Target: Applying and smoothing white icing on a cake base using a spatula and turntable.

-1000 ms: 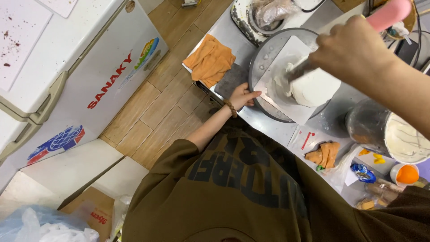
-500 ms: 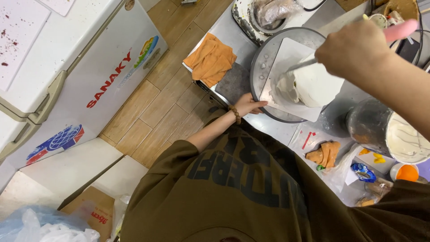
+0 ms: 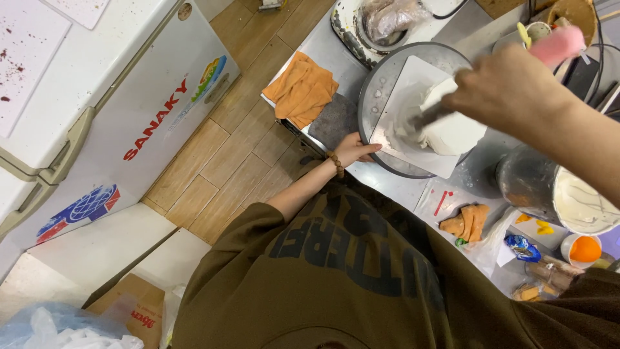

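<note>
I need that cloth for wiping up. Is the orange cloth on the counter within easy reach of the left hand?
Probably yes. The left hand rests at the turntable's edge, empty, and the orange cloth lies just beside it on the counter, with nothing between them.

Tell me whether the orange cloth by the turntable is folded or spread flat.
Loosely folded and rumpled: the orange cloth shows overlapping layers and creases, lying on the steel counter.
</note>
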